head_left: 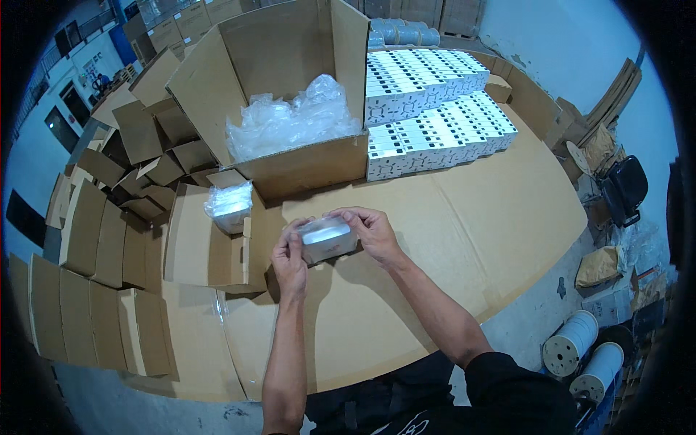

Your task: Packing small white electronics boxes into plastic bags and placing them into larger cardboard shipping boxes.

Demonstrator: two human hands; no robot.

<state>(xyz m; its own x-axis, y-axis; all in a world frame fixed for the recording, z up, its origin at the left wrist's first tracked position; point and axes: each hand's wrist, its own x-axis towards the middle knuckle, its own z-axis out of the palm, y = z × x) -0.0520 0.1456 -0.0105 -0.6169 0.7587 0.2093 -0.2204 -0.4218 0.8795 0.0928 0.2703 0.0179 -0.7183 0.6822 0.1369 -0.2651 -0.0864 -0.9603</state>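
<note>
Between my two hands is a small white box with a shiny clear wrap, held above the cardboard-covered table. My left hand grips its left end, and my right hand has the fingers on its upper right corner. Just left of them stands an open brown carton. Inside its far end sits a bundle in clear bubble wrap; the near part of the carton shows its bare bottom. What is under the wrap is hard to make out.
A large open carton full of clear bubble wrap stands behind. Stacked white boxes fill the table's back right. Several brown cartons line the left side. Cable spools and a black chair are on the right, off the table.
</note>
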